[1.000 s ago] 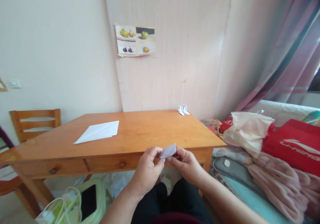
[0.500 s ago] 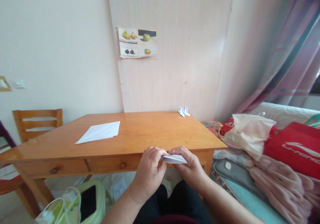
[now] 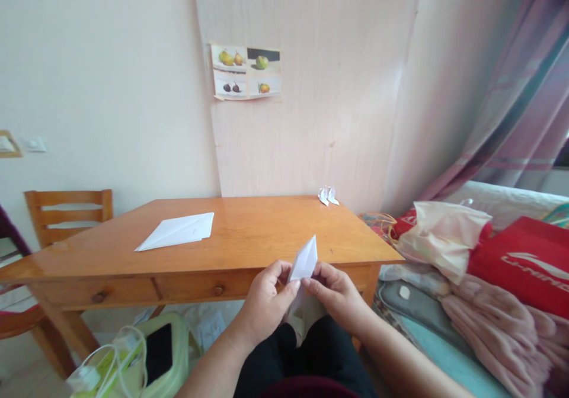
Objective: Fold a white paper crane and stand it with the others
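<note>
A small folded piece of white paper (image 3: 304,259) stands upright between my hands, its pointed tip upward, just off the table's front edge. My left hand (image 3: 265,297) pinches its lower left side between thumb and fingers. On the lower right, my right hand (image 3: 338,291) grips it the same way, the thumbs close together at the bottom. White paper sheets (image 3: 178,231) lie on the left of the wooden table (image 3: 253,232). Two small folded white paper pieces (image 3: 328,195) stand at its far right corner.
Below the table's left side, a pale green stool (image 3: 178,350) bears a black phone (image 3: 159,353) and white cables (image 3: 113,356). A wooden chair (image 3: 66,198) stands at left. To the right are a red bag (image 3: 524,256), a cream bag (image 3: 448,232) and a pink blanket (image 3: 498,327).
The folded paper has turned from lying flat to standing with its tip up. Both hands have rotated with it, and the thumbs now press at its lower end.
</note>
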A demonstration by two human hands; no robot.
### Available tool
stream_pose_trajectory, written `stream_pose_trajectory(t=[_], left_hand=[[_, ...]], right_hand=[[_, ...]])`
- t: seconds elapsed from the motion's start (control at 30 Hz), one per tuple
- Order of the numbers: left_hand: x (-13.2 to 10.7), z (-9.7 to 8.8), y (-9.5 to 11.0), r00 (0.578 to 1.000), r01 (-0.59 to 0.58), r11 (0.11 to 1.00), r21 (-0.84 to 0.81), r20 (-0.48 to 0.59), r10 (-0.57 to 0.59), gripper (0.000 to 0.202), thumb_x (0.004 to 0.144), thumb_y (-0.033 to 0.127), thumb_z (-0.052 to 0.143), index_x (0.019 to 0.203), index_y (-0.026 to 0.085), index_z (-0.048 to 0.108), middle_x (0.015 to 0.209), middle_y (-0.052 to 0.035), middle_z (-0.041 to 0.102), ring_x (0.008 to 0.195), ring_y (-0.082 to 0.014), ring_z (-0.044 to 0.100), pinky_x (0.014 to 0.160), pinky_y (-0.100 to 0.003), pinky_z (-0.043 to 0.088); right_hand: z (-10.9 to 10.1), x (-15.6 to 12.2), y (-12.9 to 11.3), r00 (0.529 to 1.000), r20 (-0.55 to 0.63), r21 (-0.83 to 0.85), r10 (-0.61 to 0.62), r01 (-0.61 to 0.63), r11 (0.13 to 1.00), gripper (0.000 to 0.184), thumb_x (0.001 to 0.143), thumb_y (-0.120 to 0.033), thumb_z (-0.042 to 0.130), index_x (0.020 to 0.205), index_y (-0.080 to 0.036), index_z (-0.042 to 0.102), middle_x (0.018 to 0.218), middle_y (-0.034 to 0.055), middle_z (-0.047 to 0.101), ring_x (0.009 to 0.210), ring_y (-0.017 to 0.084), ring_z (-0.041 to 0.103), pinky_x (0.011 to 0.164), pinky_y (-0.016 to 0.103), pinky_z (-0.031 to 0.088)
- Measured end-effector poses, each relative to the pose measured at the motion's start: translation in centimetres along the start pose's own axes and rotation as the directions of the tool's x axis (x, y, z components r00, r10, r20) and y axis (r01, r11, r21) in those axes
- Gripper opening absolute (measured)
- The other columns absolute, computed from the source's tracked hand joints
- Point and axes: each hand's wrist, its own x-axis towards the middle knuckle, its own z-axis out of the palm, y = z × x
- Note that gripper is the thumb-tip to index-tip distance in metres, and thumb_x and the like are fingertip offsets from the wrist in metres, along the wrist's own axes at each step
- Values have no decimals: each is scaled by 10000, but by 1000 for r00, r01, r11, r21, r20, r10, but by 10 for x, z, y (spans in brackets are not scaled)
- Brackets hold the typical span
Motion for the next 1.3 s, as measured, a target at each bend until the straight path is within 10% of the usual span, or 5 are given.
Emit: stream_pose_trajectory(t=[0.17, 0.37, 1.3], left_hand=[[2, 3, -6, 966, 258, 869, -422, 118, -229, 254, 810, 379, 746, 944, 174, 677, 858, -57, 725, 772, -204, 661, 734, -307, 486], [3, 4, -17, 908, 416, 756, -506, 181, -378, 265, 788, 351, 735, 950, 148, 680, 795, -63, 720, 671, -177, 646, 670, -293, 475], [6, -2, -15, 921, 389, 828, -404, 148, -361, 204, 764, 309, 720, 865, 152, 638, 750, -44, 711, 661, -155, 622, 667, -263, 441]], right_hand=[[0, 2, 4, 990, 13, 37, 143, -143, 989, 386, 820, -555, 727, 848, -179, 640, 727, 4, 620, 640, 132, 523, 616, 269, 406], [7, 4, 1, 974, -4, 73, 228, -227, 971, 393, 797, -550, 741, 764, -181, 609, 620, -17, 582, 554, 113, 488, 549, 257, 370], [9, 7, 4, 962, -4, 133, 273, -270, 954, 332, 774, -478, 754, 762, -179, 611, 605, -23, 564, 546, 107, 468, 547, 258, 353]])
